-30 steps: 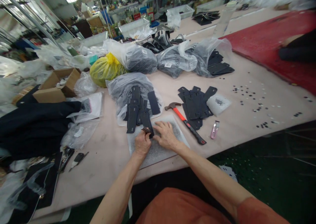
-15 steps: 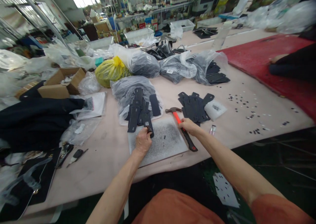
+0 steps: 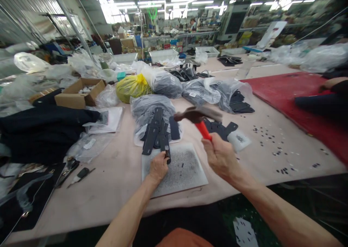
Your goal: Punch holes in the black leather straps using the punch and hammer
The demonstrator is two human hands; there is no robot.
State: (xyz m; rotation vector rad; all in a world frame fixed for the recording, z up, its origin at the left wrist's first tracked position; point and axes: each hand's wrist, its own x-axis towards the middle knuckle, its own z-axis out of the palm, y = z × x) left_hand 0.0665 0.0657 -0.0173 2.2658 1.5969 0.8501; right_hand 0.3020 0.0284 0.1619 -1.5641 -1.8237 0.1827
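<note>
My right hand is wrapped round the red handle of a claw hammer, which is raised above the table, its head slightly blurred. Closed round a small upright metal punch, my left hand rests at the near end of a dark strip. That end lies on a speckled white board. More dark strips are stacked beside it, reaching onto a clear plastic bag. The punch's tip is hidden by my fingers.
Behind the hammer lie more dark pieces and a small clear bag. Black scraps dot the table at right. A key lies at left. Another person's arm is over the red sheet.
My right hand has lifted the hammer up off the right side of the board. My left hand stays at the strip with the punch. The view has tilted upward.
</note>
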